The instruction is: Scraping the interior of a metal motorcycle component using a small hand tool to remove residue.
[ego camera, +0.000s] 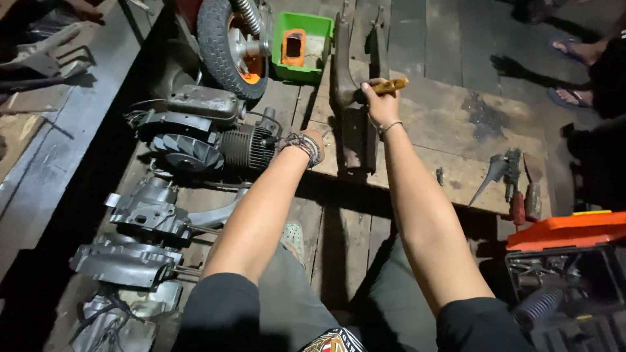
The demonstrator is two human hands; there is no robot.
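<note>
Wooden-handled tool [385, 87] gripped in right hand [380, 104] over dim plank floor [450, 124]; left hand [312, 145] hidden, grip unclear.

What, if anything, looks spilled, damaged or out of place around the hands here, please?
A dark stain spreads over the wooden board to the right of the right hand, like spilled oil. Engine parts lie scattered at left, with the finned engine by the left hand.

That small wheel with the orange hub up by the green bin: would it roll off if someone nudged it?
The wheel would probably roll if nudged, since it looks to be standing on its round tread. Its thick rubber tyre and metal hub suggest it is heavy for its size. The knobbly tread should grip the plank floor rather than slide.
</note>
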